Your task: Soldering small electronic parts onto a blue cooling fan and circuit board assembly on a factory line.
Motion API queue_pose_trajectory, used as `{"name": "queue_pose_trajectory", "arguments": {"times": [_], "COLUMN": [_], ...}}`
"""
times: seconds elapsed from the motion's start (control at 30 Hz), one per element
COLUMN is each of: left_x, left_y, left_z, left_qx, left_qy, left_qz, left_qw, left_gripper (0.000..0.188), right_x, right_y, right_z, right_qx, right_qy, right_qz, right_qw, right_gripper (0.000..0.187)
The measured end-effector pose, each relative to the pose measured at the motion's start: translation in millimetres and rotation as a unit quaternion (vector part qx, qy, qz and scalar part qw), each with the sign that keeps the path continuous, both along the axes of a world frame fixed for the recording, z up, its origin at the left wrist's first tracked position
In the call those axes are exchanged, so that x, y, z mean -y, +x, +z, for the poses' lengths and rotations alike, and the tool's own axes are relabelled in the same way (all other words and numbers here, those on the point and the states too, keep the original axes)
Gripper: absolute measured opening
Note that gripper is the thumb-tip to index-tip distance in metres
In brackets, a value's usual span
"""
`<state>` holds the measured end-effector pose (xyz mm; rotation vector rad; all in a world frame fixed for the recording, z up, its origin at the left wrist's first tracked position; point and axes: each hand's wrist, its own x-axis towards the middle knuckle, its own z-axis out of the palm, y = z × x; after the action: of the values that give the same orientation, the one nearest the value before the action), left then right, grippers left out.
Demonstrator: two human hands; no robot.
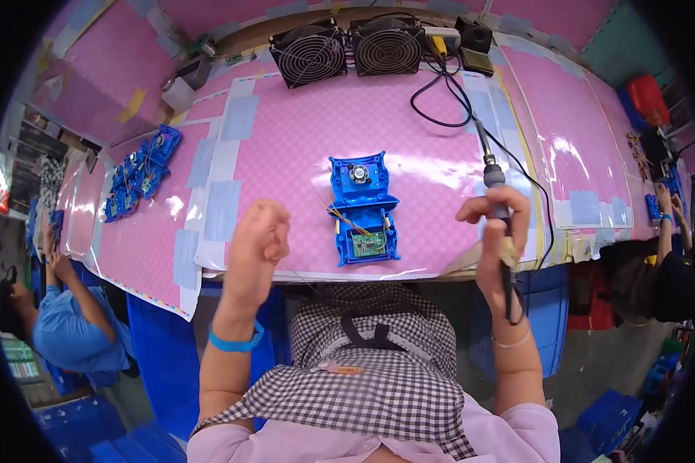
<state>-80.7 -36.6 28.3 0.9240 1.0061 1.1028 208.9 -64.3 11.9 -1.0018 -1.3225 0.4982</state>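
My right hand is closed round the grey and black handle of a soldering iron, held upright over the front right of the table. Its cable runs back along my wrist. My left hand hovers at the table's front edge with curled fingers; a faint thin strand shows beside it, but what the fingers hold is hidden. Between my hands lies an opened blue plastic housing. A round speaker sits in its far half, a green circuit board in its near half, with thin wires between.
Two black fans stand at the back beside a yellow plug and looped black cable. Several blue housings lie on the left. One person in blue works at the left, another at the right. Blue bins stand below the table.
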Motion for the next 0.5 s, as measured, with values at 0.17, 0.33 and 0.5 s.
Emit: {"name": "queue_pose_trajectory", "arguments": {"times": [0.17, 0.33, 0.5], "left_x": [-20, -23, -30], "left_y": [3, 45, 49], "left_z": [0, 0, -6], "left_qx": [-0.034, -0.447, -0.435], "left_qy": [-0.018, 0.331, 0.322], "left_qz": [-0.034, 0.035, 0.036], "left_qw": [0.999, 0.830, 0.840], "left_gripper": [0.015, 0.012, 0.010], "right_x": [5, 1, -7], "right_y": [8, -14, -24], "right_z": [-5, -19, -23], "right_qx": [-0.060, -0.114, -0.109], "right_qy": [-0.166, -0.239, -0.245], "right_qz": [0.051, 0.070, 0.080], "right_qw": [0.983, 0.962, 0.960], "right_gripper": [0.021, 0.015, 0.019]}}
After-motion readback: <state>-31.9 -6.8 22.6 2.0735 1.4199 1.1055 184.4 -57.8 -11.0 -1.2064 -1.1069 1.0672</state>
